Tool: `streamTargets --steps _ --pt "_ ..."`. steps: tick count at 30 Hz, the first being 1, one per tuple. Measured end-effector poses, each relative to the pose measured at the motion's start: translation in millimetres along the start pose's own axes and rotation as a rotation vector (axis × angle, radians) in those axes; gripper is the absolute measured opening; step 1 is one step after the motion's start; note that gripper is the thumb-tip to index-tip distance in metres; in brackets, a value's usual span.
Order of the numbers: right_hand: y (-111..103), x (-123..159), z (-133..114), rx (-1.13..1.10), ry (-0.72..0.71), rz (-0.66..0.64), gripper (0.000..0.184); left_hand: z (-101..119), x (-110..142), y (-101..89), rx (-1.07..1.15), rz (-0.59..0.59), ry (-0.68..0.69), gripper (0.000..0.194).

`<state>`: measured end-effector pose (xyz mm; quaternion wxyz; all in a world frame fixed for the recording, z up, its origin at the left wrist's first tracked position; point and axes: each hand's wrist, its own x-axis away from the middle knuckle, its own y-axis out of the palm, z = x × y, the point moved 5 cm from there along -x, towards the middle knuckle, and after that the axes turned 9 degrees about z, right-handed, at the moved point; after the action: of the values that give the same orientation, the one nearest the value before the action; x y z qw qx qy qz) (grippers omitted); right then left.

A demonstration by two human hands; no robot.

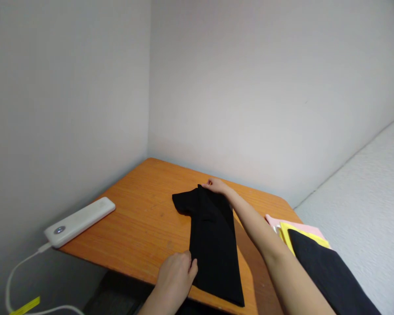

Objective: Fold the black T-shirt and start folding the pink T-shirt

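Observation:
A black T-shirt (pixel 213 240) lies partly folded lengthwise on the wooden table (pixel 144 210), with one short sleeve pointing left. At its far end, near the collar, my right hand (pixel 215 185) pinches the fabric between thumb and fingers. My left hand (pixel 177 273) is closed on the shirt's left edge close to the table's front, its fingertips partly hidden. The shirt's lower end reaches the front edge of the table.
A white power bank (pixel 82 221) with a cable lies on the table's left edge. Several folded garments, pink (pixel 307 226), yellow (pixel 287 234) and black (pixel 328 271), are stacked at the right. Walls (pixel 249 96) stand behind the table and on its left.

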<state>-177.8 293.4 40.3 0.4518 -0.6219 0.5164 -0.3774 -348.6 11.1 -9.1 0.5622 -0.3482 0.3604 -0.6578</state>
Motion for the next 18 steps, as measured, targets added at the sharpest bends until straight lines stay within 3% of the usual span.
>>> streamTargets --steps 4,7,12,18 --pt "-6 18 25 -0.080 0.006 -0.209 0.024 -4 -1 -0.4 0.034 -0.015 0.015 0.041" --pt "-13 23 23 -0.171 0.025 -0.344 0.020 -5 0 -3.7 0.012 -0.042 -0.009 0.042" --pt "-14 15 -19 -0.348 0.033 -0.428 0.019 -4 1 -8.9 -0.083 -0.062 -0.042 0.043" --pt "3 13 -75 -0.476 -0.050 -0.290 0.030 -5 2 -7.5 -0.155 -0.085 -0.078 0.043"
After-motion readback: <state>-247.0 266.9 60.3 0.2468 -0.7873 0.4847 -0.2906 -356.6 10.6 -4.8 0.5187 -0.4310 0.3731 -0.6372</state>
